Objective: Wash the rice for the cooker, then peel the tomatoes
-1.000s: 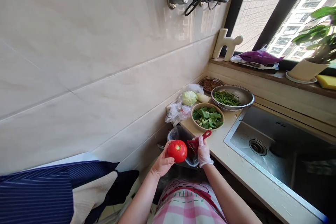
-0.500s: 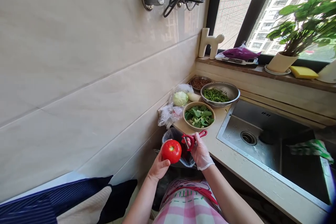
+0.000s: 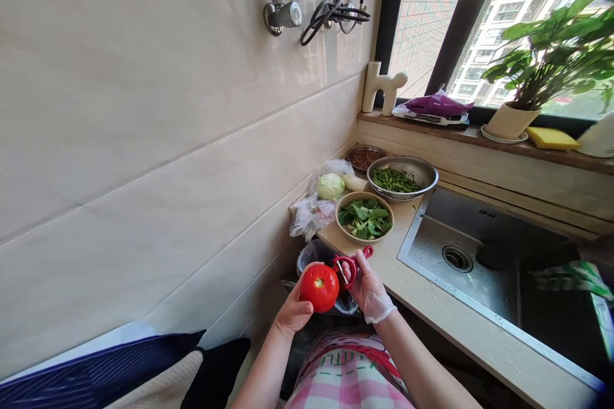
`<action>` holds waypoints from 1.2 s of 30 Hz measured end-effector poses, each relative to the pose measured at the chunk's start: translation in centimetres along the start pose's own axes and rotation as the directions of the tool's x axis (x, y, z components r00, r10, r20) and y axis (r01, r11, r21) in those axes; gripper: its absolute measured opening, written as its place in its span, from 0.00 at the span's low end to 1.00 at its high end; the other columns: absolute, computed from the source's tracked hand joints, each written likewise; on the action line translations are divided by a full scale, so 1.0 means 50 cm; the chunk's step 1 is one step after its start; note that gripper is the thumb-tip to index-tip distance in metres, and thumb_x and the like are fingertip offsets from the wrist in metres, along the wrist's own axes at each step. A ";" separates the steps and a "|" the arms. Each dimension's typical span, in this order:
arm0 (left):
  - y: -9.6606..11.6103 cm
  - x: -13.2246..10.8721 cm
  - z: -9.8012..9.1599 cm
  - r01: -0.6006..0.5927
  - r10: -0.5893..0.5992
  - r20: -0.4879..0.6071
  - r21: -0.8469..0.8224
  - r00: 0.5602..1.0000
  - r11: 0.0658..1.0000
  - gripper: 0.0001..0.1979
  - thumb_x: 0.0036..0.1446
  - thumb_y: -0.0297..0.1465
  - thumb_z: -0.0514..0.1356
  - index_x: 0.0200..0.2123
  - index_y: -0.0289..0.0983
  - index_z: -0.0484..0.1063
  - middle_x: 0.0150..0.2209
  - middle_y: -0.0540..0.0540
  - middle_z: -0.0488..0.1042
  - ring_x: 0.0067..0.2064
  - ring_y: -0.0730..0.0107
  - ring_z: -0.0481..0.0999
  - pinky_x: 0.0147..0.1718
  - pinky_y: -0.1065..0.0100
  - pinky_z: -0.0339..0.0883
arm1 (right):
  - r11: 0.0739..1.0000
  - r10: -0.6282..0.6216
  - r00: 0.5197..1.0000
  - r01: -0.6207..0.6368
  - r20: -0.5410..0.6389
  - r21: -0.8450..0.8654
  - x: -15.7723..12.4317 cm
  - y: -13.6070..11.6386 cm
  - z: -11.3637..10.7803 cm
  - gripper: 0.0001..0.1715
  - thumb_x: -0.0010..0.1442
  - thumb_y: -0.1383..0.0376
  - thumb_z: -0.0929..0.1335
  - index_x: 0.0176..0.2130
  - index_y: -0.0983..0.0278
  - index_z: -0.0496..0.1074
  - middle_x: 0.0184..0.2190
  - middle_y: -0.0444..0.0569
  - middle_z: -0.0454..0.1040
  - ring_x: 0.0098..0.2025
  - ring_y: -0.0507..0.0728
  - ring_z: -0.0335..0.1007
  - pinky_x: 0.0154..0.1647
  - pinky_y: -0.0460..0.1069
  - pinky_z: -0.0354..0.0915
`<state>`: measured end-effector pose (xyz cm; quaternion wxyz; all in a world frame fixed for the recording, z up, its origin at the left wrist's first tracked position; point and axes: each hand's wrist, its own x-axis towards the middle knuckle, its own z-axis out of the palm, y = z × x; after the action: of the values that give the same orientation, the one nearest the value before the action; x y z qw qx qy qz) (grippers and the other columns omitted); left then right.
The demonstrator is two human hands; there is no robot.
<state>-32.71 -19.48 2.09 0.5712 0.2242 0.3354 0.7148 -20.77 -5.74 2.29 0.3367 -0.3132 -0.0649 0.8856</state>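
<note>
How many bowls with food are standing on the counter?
3: the beige bowl of leaves at the front, the steel bowl of green pieces behind it to the right, and the brown-filled bowl in the back corner.

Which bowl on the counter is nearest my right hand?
The beige bowl of leafy greens, just beyond the peeler; the steel bowl and brown-filled dish sit farther back.

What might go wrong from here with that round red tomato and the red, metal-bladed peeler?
The smooth, round red tomato might slip from the bare left hand, perhaps into the plastic-lined bin below.
The red, metal-bladed peeler is right beside the tomato, so a slip might nick the left hand.
The thin, clear plastic glove on the right hand looks loose at the cuff, so it might shift.
</note>
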 end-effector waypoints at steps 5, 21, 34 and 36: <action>-0.034 0.042 -0.051 0.125 -0.106 -0.171 0.107 0.980 0.986 0.46 0.26 0.36 0.76 0.53 0.42 0.66 0.51 0.42 0.71 0.50 0.53 0.71 0.48 0.58 0.66 | 0.990 -0.134 0.983 0.126 -0.128 -0.067 0.010 -0.022 -0.017 0.10 0.56 0.62 0.71 0.30 0.64 0.67 0.19 0.42 0.74 0.18 0.50 0.70 0.17 0.41 0.69; -0.046 0.038 -0.010 0.104 -0.088 -0.122 0.133 0.989 0.986 0.42 0.35 0.32 0.74 0.55 0.43 0.64 0.53 0.43 0.70 0.50 0.58 0.71 0.47 0.63 0.65 | 0.986 -0.136 0.988 0.128 -0.075 -0.106 -0.018 -0.035 -0.019 0.19 0.43 0.57 0.78 0.28 0.65 0.70 0.19 0.43 0.75 0.20 0.51 0.72 0.22 0.43 0.70; 0.000 -0.001 0.061 -0.025 0.049 -0.077 0.293 0.996 0.956 0.40 0.39 0.33 0.72 0.57 0.46 0.59 0.54 0.44 0.67 0.50 0.58 0.70 0.47 0.63 0.66 | 0.929 -0.202 0.979 0.204 0.038 -0.308 -0.077 -0.002 0.072 0.30 0.36 0.47 0.78 0.29 0.65 0.69 0.24 0.49 0.79 0.25 0.54 0.73 0.30 0.48 0.70; 0.007 0.000 0.064 -0.032 0.055 -0.068 0.299 0.996 0.954 0.40 0.39 0.34 0.71 0.56 0.45 0.59 0.54 0.44 0.67 0.49 0.58 0.70 0.47 0.63 0.66 | 0.932 -0.184 0.982 0.187 0.040 -0.310 -0.074 -0.003 0.074 0.30 0.36 0.48 0.78 0.30 0.64 0.68 0.23 0.49 0.78 0.25 0.55 0.74 0.30 0.48 0.70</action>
<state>-30.69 -18.80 4.50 0.5019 0.2876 0.4554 0.6768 -20.77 -7.61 7.17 0.3647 -0.3503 -0.2352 0.8300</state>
